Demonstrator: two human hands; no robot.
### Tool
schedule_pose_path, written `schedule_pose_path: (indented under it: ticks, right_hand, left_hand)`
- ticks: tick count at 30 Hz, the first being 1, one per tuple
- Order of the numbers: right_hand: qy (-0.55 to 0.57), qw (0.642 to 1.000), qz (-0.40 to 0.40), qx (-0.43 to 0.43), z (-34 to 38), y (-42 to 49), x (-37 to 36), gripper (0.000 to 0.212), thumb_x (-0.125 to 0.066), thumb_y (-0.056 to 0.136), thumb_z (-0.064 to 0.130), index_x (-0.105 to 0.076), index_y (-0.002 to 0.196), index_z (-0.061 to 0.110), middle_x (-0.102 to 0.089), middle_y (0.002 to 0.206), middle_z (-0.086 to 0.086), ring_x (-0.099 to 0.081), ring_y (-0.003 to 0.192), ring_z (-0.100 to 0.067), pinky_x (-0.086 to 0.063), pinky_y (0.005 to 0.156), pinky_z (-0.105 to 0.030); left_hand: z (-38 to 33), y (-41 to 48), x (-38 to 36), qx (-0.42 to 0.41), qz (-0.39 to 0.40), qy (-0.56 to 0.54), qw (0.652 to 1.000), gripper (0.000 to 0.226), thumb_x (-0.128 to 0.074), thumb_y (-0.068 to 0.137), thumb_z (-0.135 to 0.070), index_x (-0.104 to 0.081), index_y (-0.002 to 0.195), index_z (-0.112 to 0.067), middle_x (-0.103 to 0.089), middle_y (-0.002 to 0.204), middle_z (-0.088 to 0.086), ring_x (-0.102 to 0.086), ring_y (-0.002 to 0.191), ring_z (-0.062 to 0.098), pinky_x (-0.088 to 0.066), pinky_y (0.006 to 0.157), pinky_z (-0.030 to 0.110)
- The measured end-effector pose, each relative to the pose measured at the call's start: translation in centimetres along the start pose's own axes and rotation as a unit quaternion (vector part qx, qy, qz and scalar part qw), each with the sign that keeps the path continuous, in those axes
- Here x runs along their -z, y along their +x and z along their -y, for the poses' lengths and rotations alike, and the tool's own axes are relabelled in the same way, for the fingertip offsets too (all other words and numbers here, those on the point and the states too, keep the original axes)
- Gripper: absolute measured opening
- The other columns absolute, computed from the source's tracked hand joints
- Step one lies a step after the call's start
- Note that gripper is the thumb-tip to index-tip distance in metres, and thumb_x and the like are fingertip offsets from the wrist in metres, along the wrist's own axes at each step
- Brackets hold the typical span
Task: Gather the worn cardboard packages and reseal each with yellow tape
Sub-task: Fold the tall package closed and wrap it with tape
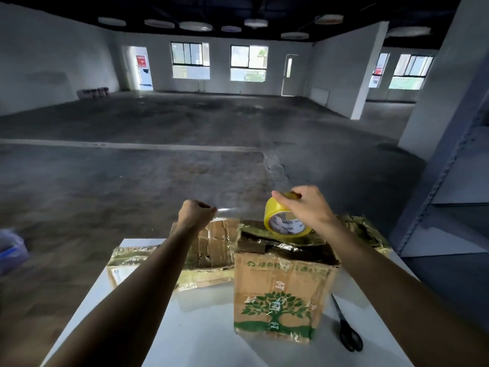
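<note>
Taping step in hand. The right hand (307,207) grips the yellow tape roll (287,221) from above, fingers curled over its rim, the roll just over the top of the upright tree-printed box (277,295) at mid-table. The left hand (195,214) is closed in a pinch on the end of the tape strip (230,210), drawn out leftward, faint and translucent between the two hands. The box top looks crumpled and partly taped; its flaps are not clearly flat. A flattened package (211,250) lies behind on the left and another package (362,231) behind on the right, both with glossy yellow wrap. Scissors (348,329) lie on the white table (198,327), right of the box. Likely next: lower the taut strip onto the top seam, press it down, then cut it, which means freeing a hand for the scissors.
</note>
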State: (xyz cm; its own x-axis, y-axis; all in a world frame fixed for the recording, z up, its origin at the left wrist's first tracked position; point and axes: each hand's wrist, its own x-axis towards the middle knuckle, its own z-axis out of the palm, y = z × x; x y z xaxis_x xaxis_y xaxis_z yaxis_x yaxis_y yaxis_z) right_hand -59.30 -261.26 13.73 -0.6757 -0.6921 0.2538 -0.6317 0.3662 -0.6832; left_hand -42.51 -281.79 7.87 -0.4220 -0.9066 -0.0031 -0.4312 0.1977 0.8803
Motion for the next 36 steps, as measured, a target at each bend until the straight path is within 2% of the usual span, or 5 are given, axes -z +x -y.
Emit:
schedule_pose_path:
  ticks: [5, 10, 22, 27, 36]
  right_hand:
    - [-0.043, 0.998, 0.023, -0.027, 0.1, 0.6, -1.3, 0.056, -0.068, 0.084, 0.055, -0.035, 0.057, 0.019, -0.032, 0.053, 0.001, -0.033, 0.048, -0.013, -0.028, 0.055, -0.031]
    - [-0.113, 0.992, 0.061, -0.017, 0.4, 0.4, -2.8, 0.052, -0.067, 0.085, 0.054, -0.045, 0.057, 0.015, -0.037, 0.050, 0.001, -0.040, 0.049, -0.014, -0.030, 0.054, -0.031]
    - [-0.136, 0.986, 0.092, -0.038, 0.3, 0.2, -3.1, 0.047, -0.065, 0.084, 0.053, -0.050, 0.060, 0.015, -0.040, 0.056, -0.002, -0.044, 0.055, -0.015, -0.031, 0.057, -0.035]
    - [-0.131, 0.986, 0.083, -0.053, -0.1, 0.0, -3.1, 0.059, -0.063, 0.084, 0.055, -0.061, 0.072, -0.003, -0.047, 0.060, -0.009, -0.049, 0.057, -0.015, -0.034, 0.056, -0.033]
    - [-0.121, 0.987, 0.089, -0.057, -0.6, -0.6, -3.0, 0.053, -0.060, 0.085, 0.062, -0.071, 0.087, 0.010, -0.069, 0.088, -0.015, -0.068, 0.082, -0.029, -0.049, 0.067, -0.036]
  left_hand:
    - [1.3, 1.5, -0.6, 0.016, 0.068, 0.032, 0.997, 0.022, -0.075, 0.086, -0.023, -0.075, 0.077, -0.003, -0.073, 0.077, 0.008, -0.067, 0.068, 0.019, -0.056, 0.067, 0.029]
    - [3.1, 0.3, -0.5, 0.040, 0.089, 0.078, 0.992, 0.023, -0.070, 0.090, -0.029, -0.075, 0.093, -0.006, -0.065, 0.077, 0.003, -0.044, 0.056, 0.003, -0.028, 0.035, 0.015]
    - [7.3, -0.2, -4.5, 0.075, 0.148, -0.034, 0.986, 0.020, -0.067, 0.093, -0.026, -0.071, 0.090, -0.006, -0.064, 0.070, 0.001, -0.051, 0.052, 0.010, -0.037, 0.042, 0.020]
    - [7.8, -3.6, -9.0, 0.093, 0.130, -0.097, 0.982, 0.045, -0.063, 0.096, -0.020, -0.053, 0.052, -0.013, -0.048, 0.047, -0.005, -0.039, 0.045, 0.010, -0.026, 0.044, 0.025]
    - [7.9, -3.8, -10.6, 0.094, 0.121, -0.137, 0.979, 0.029, -0.059, 0.098, -0.019, -0.063, 0.072, -0.007, -0.061, 0.065, 0.003, -0.052, 0.058, 0.014, -0.033, 0.042, 0.021]
